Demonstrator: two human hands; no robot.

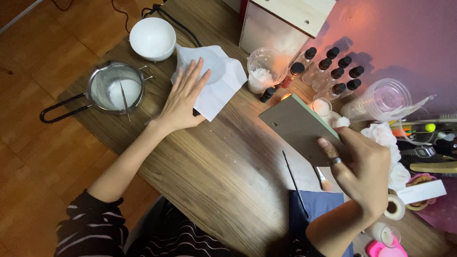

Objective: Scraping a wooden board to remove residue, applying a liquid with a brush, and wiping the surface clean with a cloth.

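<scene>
Striped sleeves frame a wooden table (pixel 214 171) where the right hand (pixel 362 169) grips a grey board (pixel 297 126) clear of the surface, the left hand (pixel 183 97) lies open and flat on white paper (pixel 221 90), wax pan (pixel 116 88) set aside.

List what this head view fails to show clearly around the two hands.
- Head view: the table under the white paper, hidden by the left hand and the sheet.
- Head view: the grey board's near corner, hidden by the right hand.
- Head view: small bottle contents, too small.
</scene>
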